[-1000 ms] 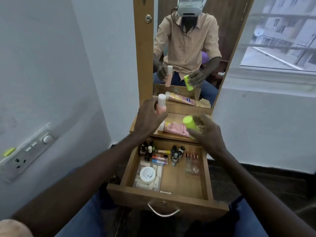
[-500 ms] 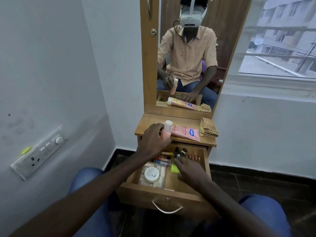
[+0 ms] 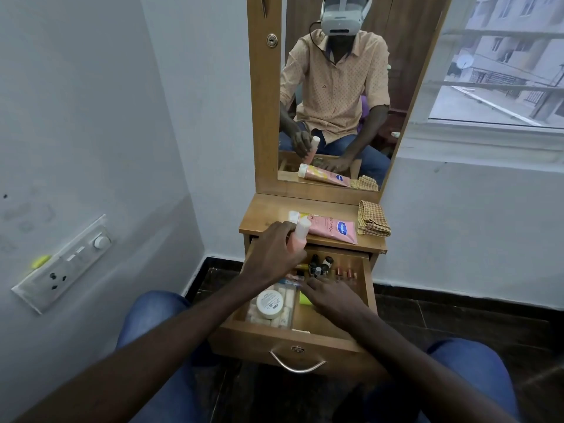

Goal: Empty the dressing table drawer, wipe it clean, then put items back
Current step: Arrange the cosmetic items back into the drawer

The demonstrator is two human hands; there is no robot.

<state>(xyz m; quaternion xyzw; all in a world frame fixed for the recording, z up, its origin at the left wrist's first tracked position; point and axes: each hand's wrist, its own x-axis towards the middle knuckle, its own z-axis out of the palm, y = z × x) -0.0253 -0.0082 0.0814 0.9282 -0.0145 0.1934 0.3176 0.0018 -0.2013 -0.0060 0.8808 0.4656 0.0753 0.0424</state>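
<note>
The wooden drawer (image 3: 287, 337) of the dressing table is pulled out towards me. My left hand (image 3: 274, 254) grips a pink bottle with a white cap (image 3: 300, 233) upright over the drawer's back left corner. My right hand (image 3: 332, 297) lies low inside the drawer, fingers fairly flat, over a yellow-green bottle (image 3: 304, 298) that shows only at the hand's left edge. A white round jar (image 3: 270, 303) sits on a clear box of pale rolls at the drawer's left. Several small bottles (image 3: 319, 265) stand along the back.
On the table top lie a pink lotion tube (image 3: 329, 228) and a folded checked cloth (image 3: 373, 222). A mirror (image 3: 335, 87) rises behind them. A wall socket panel (image 3: 61, 264) is at the left, and my knees flank the drawer front.
My right hand came down from above the table top into the drawer with the yellow-green bottle. My left hand lowered the pink bottle to the drawer's back edge.
</note>
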